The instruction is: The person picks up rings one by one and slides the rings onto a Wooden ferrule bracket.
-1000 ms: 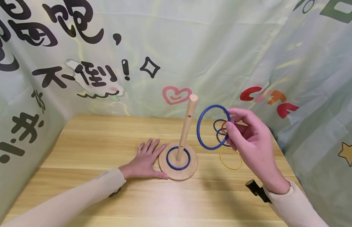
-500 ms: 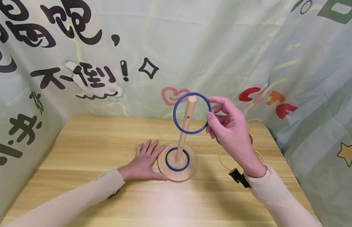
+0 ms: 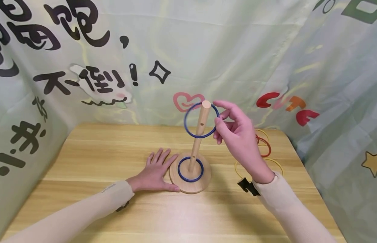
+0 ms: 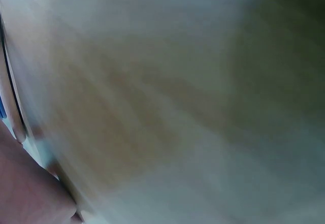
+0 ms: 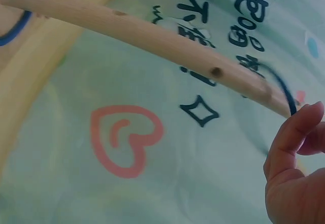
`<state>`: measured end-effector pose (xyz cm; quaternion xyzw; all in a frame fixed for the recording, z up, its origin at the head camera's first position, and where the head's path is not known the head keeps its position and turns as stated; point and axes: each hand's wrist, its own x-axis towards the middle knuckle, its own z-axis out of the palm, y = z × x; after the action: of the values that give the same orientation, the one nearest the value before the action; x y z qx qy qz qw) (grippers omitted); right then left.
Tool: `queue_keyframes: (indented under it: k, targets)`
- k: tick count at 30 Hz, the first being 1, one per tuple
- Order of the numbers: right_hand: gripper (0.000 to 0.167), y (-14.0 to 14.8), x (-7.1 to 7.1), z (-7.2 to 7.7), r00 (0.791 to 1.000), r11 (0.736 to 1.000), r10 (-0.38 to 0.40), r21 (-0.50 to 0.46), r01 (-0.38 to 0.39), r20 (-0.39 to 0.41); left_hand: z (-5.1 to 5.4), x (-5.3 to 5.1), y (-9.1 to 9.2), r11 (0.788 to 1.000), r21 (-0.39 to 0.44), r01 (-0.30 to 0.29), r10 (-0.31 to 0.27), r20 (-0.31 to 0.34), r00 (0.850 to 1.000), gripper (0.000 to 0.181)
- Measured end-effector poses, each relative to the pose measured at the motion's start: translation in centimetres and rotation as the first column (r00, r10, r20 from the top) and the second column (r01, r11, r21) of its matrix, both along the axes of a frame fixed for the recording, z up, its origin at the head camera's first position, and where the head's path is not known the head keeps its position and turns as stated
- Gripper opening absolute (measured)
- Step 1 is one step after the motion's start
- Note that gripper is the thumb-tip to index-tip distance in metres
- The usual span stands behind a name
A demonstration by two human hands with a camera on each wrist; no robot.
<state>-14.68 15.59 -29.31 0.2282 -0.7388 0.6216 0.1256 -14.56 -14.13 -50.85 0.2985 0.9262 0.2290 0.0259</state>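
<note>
My right hand [image 3: 238,136] pinches a blue ring [image 3: 184,118] by its right side, between thumb and fingers. The ring is tilted round the upper part of a wooden post [image 3: 203,118]; its far side passes behind the post's top. In the right wrist view the ring is blurred beside my fingertips [image 5: 310,111]. A second blue ring [image 3: 190,181] lies round the post's foot on the round wooden base [image 3: 205,179]. Flat on the table, my left hand [image 3: 153,175] has its fingers spread, thumb and forefinger against the base's left edge.
Red rings [image 3: 270,150] and yellow rings [image 3: 279,164] lie on the wooden table [image 3: 94,155] at the right, partly hidden by my right hand and forearm. A printed curtain [image 3: 237,60] hangs behind the table and along both sides.
My right hand has moved left with the blue ring, from right of the post to its upper end, where the ring now encircles it. My left hand has stayed at the base.
</note>
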Motion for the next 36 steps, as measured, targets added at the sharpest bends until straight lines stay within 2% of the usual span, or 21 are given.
queue_keyframes:
  k: [1, 4, 7, 14, 19, 22, 28, 36]
  targets:
    - [0.048, 0.0, -0.1, -0.3, 1.000, 1.000, 0.000, 0.002, 0.000, 0.013, 0.3, 0.0, 0.1, 1.000, -0.001, 0.001, -0.001, 0.004, 1.000, 0.129]
    - [0.048, 0.1, -0.4, -1.3, 0.999, 1.000, -0.005, 0.015, 0.004, 0.051, 0.2, 0.0, 0.1, 1.000, 0.006, 0.002, -0.002, -0.004, 1.000, 0.127]
    - [0.045, 0.2, -0.6, -2.2, 0.997, 0.999, -0.013, 0.035, 0.010, 0.075, -0.2, 0.0, 0.1, 1.000, 0.018, 0.002, -0.002, -0.011, 1.000, 0.127]
    - [0.048, 0.4, -0.4, -4.4, 0.991, 0.995, -0.008, 0.095, -0.005, 0.136, -0.3, 0.1, -0.1, 1.000, 0.020, 0.003, -0.003, -0.008, 1.000, 0.129]
    - [0.050, 0.4, -0.5, -6.6, 0.982, 0.991, -0.019, 0.136, -0.007, 0.190, -0.5, 0.0, -0.1, 1.000, 0.011, -0.002, 0.002, 0.000, 1.000, 0.128]
    - [0.050, 0.4, -0.7, -8.1, 0.972, 0.989, -0.014, 0.149, -0.022, 0.233, -0.6, -0.1, -0.1, 1.000, 0.014, -0.005, 0.006, -0.005, 1.000, 0.128]
    - [0.050, 0.4, -0.6, -10.8, 0.940, 0.981, -0.041, 0.193, -0.026, 0.339, -0.3, 0.0, -0.1, 1.000, 0.000, -0.005, 0.005, 0.005, 1.000, 0.129]
    - [0.047, 0.4, -0.2, -13.5, 0.919, 0.961, -0.068, 0.273, -0.044, 0.388, 0.9, 0.2, 0.3, 0.999, -0.048, -0.008, 0.010, 0.027, 1.000, 0.127]
